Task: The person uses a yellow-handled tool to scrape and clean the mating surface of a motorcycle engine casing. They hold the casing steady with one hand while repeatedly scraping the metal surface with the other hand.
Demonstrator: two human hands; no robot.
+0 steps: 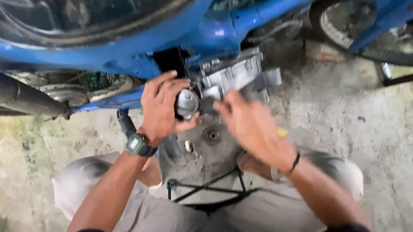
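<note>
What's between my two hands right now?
In the head view, a round silver metal part sits between them, gripped by the left hand; the blurred right hand reaches toward it.

Stained concrete floor [361,143], parked wheel [370,26]

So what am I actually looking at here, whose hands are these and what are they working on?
This is one picture from a camera worn on a person's head, looking down at their own two bare hands. The person crouches on a rough concrete floor beside a blue motorcycle. The left hand, with a green wristwatch, grips a small round silver metal part at the grey metal engine casing. The right hand, blurred by motion, reaches toward the same casing; whether it holds anything cannot be told. A black exhaust pipe sits at the left.
</note>
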